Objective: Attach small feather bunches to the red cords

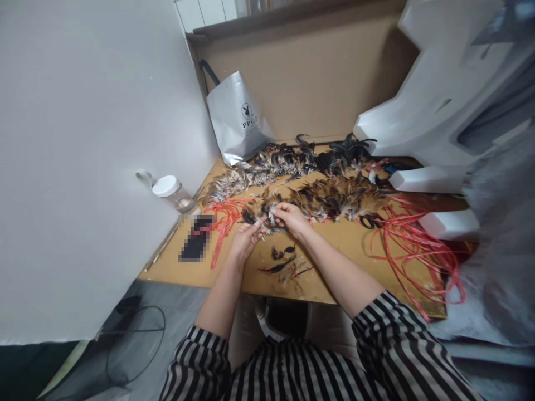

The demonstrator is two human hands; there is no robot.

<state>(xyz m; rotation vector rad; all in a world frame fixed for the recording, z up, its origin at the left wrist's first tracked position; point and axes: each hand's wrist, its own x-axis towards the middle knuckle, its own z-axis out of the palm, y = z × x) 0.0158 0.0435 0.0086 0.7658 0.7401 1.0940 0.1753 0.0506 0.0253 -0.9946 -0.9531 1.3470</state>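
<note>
Both of my hands meet over the near edge of a pile of brown and black feathers [346,196] on the yellow table. My right hand [292,220] is closed, thumb and fingers pinching the pale base of a small feather bunch [272,216]. Just left of it and lower, my left hand [247,238] pinches at the same bunch with thumb and forefinger; the exact spot it grips is too small to make out. Loose dark feathers [284,267] and wispy scraps lie on the table below my hands. Behind the pile runs a second row of grey-white and black feathers [267,167].
Red plastic ribbon [228,214] lies at left, with a larger tangle of red ribbon [418,250] at right beside black-handled scissors [368,221]. A lidded jar [173,192], a blurred-out dark object [195,239], a silver bag [234,120] and white foam pieces [430,181] surround the work.
</note>
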